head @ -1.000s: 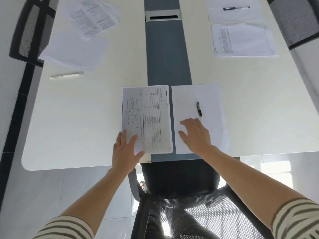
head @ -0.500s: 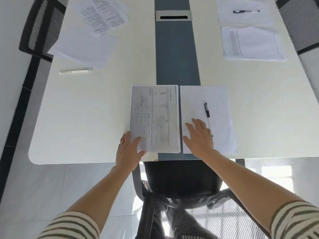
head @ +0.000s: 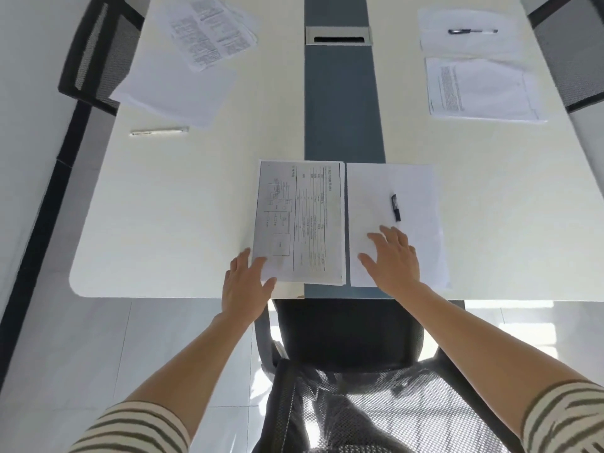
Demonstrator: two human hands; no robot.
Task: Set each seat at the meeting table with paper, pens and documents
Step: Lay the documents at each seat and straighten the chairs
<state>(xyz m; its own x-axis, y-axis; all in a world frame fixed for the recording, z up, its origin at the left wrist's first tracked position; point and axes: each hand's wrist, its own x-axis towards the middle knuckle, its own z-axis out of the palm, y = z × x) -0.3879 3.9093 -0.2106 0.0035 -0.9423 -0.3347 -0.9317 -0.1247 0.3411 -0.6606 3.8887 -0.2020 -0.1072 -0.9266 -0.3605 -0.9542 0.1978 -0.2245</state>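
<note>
A printed document (head: 300, 220) lies at the near end of the white meeting table (head: 183, 230), with blank white paper (head: 392, 191) right beside it. A black pen (head: 395, 207) rests on the blank paper. My left hand (head: 246, 287) lies flat with straight fingers on the document's near left corner. My right hand (head: 392, 259) presses flat on the blank paper, just below the pen. At the far left sit a printed stack (head: 212, 31), blank sheets (head: 176, 89) and a white pen (head: 159, 131). At the far right lie a document (head: 480, 89) and a pen (head: 472, 31) on paper.
A black mesh chair (head: 346, 380) stands between me and the table's near edge. More black chairs stand at the far left (head: 98, 53) and far right (head: 575, 50). A grey strip with a metal cable box (head: 338, 35) runs down the table's middle.
The view shifted slightly, so the papers sit further right in frame. My right hand slid a little nearer the table edge on the blank paper; my left stays on the document's corner.
</note>
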